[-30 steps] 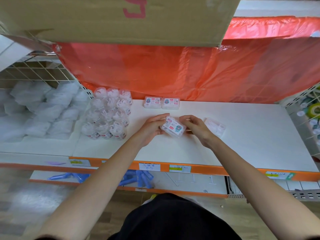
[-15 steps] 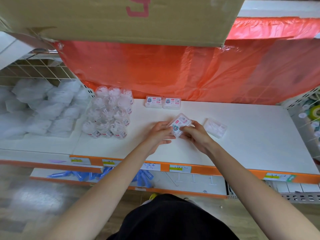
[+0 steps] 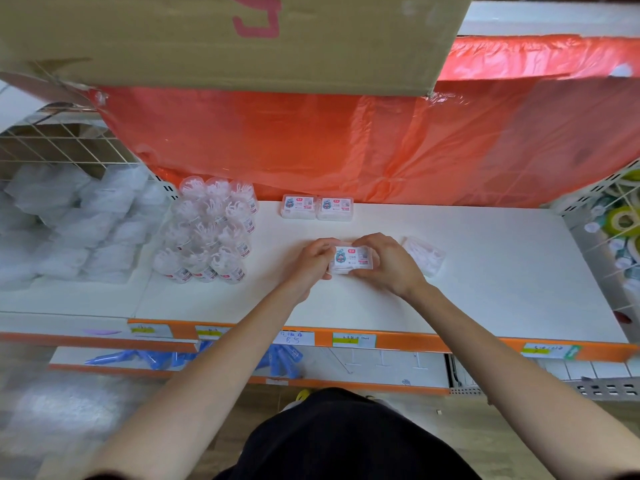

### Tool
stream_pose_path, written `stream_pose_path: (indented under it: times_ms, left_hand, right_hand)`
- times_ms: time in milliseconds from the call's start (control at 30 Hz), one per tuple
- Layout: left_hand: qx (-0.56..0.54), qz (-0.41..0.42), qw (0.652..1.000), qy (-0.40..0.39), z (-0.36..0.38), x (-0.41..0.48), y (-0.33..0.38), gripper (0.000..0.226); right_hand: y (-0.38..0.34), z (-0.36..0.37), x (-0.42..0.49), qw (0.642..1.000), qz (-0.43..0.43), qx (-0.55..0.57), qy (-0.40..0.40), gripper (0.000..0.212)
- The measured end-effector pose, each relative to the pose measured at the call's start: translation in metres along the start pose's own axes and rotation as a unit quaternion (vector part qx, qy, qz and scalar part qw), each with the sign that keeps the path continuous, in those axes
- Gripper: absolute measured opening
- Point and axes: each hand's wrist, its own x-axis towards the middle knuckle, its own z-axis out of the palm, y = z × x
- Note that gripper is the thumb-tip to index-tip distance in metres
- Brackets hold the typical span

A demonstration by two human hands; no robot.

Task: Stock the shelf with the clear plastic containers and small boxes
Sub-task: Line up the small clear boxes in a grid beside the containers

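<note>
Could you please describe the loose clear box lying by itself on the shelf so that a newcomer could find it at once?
Start at the white shelf board under the orange plastic sheet. Just right of the right hand, which with the left hand holds a small labelled clear box, lies the loose clear plastic box. Unlike the two labelled boxes at the back, it shows no coloured label and sits askew.

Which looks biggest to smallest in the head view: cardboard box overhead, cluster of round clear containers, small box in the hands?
1. Cardboard box, though it sits nearest the camera, which inflates it.
2. Cluster of round clear containers.
3. Small box, held between the left hand and right hand, partly covered by fingers.
</note>
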Motion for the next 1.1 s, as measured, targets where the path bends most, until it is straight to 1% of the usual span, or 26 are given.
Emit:
stream_pose_path:
  times_ms: [67, 133, 167, 200, 233, 267, 300, 333, 433, 500, 533, 600, 700, 767, 833, 900, 1100]
  left_hand:
    - [-0.002, -0.004, 1.000, 0.012, 0.003, 0.004, -0.002, 0.025]
    - [-0.004, -0.010, 0.999, 0.041, 0.006, 0.005, -0.004, 0.032]
    - [0.010, -0.002, 0.998, 0.068, 0.007, 0.004, -0.006, 0.038]
    - [0.059, 0.023, 0.993, 0.101, 0.006, 0.004, -0.010, 0.044]
    - [0.147, 0.058, 0.979, 0.130, 0.003, 0.004, -0.015, 0.048]
    - [0.255, 0.094, 0.952, 0.142, -0.001, 0.004, -0.022, 0.050]
    - [0.349, 0.127, 0.918, 0.140, -0.004, 0.003, -0.028, 0.052]
    - [0.415, 0.152, 0.888, 0.128, -0.007, 0.003, -0.035, 0.053]
    - [0.527, 0.178, 0.827, 0.086, -0.011, 0.005, -0.052, 0.060]
    - [0.569, 0.173, 0.801, 0.073, -0.009, 0.006, -0.060, 0.074]
    - [0.579, 0.172, 0.794, 0.071, -0.009, 0.007, -0.063, 0.077]
    - [0.586, 0.168, 0.790, 0.070, -0.008, 0.008, -0.065, 0.075]
    - [0.586, 0.171, 0.788, 0.076, -0.009, 0.010, -0.067, 0.072]
    - [0.587, 0.174, 0.786, 0.082, -0.009, 0.011, -0.067, 0.070]
    - [0.589, 0.177, 0.784, 0.088, -0.008, 0.011, -0.067, 0.068]
    - [0.587, 0.181, 0.784, 0.093, -0.008, 0.011, -0.067, 0.068]
    - [0.587, 0.183, 0.782, 0.098, -0.009, 0.011, -0.067, 0.067]
  right_hand:
    - [0.002, -0.004, 0.004, 1.000, -0.010, -0.017, -0.015, 0.052]
    - [0.004, -0.008, 0.007, 0.999, -0.019, -0.030, -0.021, 0.050]
    - [0.007, -0.010, 0.010, 0.999, -0.020, -0.035, -0.012, 0.048]
    - [0.011, -0.012, 0.013, 0.999, -0.016, -0.041, 0.002, 0.047]
    - [0.015, -0.013, 0.017, 0.999, -0.008, -0.050, 0.014, 0.045]
    - [0.019, -0.016, 0.022, 0.998, 0.003, -0.063, 0.021, 0.044]
    - [0.022, -0.018, 0.027, 0.997, 0.017, -0.076, 0.025, 0.044]
    - [0.025, -0.021, 0.033, 0.995, 0.033, -0.086, 0.025, 0.044]
    - [0.035, -0.026, 0.048, 0.993, 0.070, -0.094, 0.027, 0.044]
    - [0.041, -0.024, 0.055, 0.992, 0.085, -0.091, 0.019, 0.043]
    - [0.043, -0.023, 0.057, 0.992, 0.090, -0.092, 0.009, 0.043]
    - [0.043, -0.018, 0.058, 0.990, 0.093, -0.109, 0.004, 0.045]
    - [0.035, -0.010, 0.048, 0.986, 0.085, -0.134, 0.055, 0.050]
    - [0.028, 0.000, 0.036, 0.982, 0.062, -0.164, 0.071, 0.051]
    - [0.024, 0.012, 0.025, 0.976, 0.036, -0.207, 0.053, 0.051]
    - [0.023, 0.020, 0.022, 0.970, 0.035, -0.237, 0.036, 0.052]
    - [0.018, 0.015, 0.041, 0.966, 0.065, -0.250, 0.014, 0.056]
